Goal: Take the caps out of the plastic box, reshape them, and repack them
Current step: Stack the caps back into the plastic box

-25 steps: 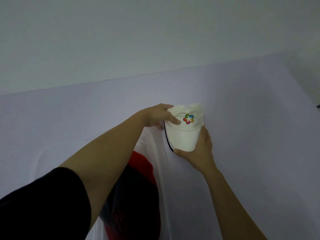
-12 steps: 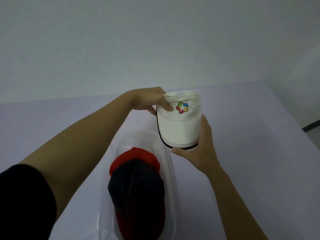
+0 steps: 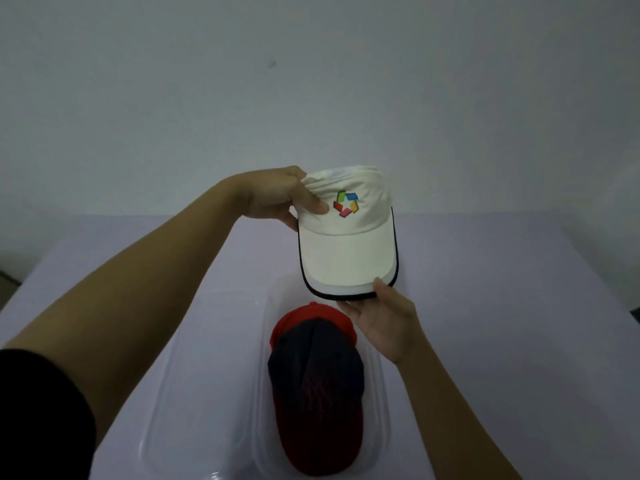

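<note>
A white cap (image 3: 346,237) with a multicoloured logo is held in the air at the centre of the frame, above the far end of the clear plastic box (image 3: 379,393). The left hand (image 3: 277,199) pinches the crumpled crown at its upper left, thumb on the front panel beside the logo, the other fingers behind the fabric. The right hand (image 3: 384,320) supports the brim from below, thumb tip pressed on the dark-trimmed front edge, palm turned up under it.

The box sits in the lower centre on a pale lilac table (image 3: 502,306). Its right compartment holds 1 navy and red cap (image 3: 315,386), crown toward the far end, filling most of that compartment. A second clear tray-like part (image 3: 197,375), perhaps the lid, lies touching the box's left side with nothing in it.

The table's far edge runs across the middle of the frame against a plain grey wall (image 3: 311,81). Bare tabletop lies to the right of the box and beyond it. The left edge slants off at the frame's left, where the left forearm crosses over the tray.
</note>
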Demonstrator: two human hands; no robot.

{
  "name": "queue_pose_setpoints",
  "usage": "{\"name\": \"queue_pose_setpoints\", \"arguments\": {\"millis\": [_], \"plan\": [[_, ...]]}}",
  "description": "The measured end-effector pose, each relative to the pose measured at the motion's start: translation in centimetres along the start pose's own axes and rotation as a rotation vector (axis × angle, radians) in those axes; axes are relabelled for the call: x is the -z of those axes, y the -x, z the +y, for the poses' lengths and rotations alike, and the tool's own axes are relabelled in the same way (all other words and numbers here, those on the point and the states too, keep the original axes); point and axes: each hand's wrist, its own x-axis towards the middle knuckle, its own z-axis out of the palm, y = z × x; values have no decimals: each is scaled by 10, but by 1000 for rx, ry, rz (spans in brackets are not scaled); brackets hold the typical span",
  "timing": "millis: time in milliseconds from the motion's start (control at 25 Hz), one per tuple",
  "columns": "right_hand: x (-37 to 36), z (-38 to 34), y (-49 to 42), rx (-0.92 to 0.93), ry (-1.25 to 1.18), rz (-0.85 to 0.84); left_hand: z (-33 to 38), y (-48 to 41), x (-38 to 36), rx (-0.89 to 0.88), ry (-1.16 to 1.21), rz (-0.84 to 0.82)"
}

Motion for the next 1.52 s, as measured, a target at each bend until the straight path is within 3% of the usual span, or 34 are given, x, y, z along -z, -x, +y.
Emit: {"name": "queue_pose_setpoints", "arguments": {"millis": [200, 280, 360, 440, 600, 760, 960, 1280, 1400, 1520], "plan": [[-10, 12, 1, 47, -266, 78, -11, 15, -9, 2, -45, 50], [-11, 17, 1, 85, -285, 112, -26, 16, -18, -33, 104, 169], [-11, 21, 1, 107, -286, 134, -47, 18, -32, 65, 326, 279], [-12, 22, 0, 105, -261, 131, -66, 21, -49, 179, 472, 188], [-12, 18, -7, 72, -122, 125, -86, 23, -57, 137, 709, 14], [-9, 10, -15, 79, -30, 89, -86, 20, -42, 163, 724, -34], [-1, 9, -26, 116, 16, 92, -90, 10, -38, 75, 671, 5], [16, 0, -51, 150, 113, 137, -98, -12, -48, -42, 852, 265], [25, 6, -51, 67, 294, 188, -106, -13, -48, -50, 828, 316], [39, 20, -43, -248, 777, 177, -122, -11, -40, -40, 838, 332]]}}
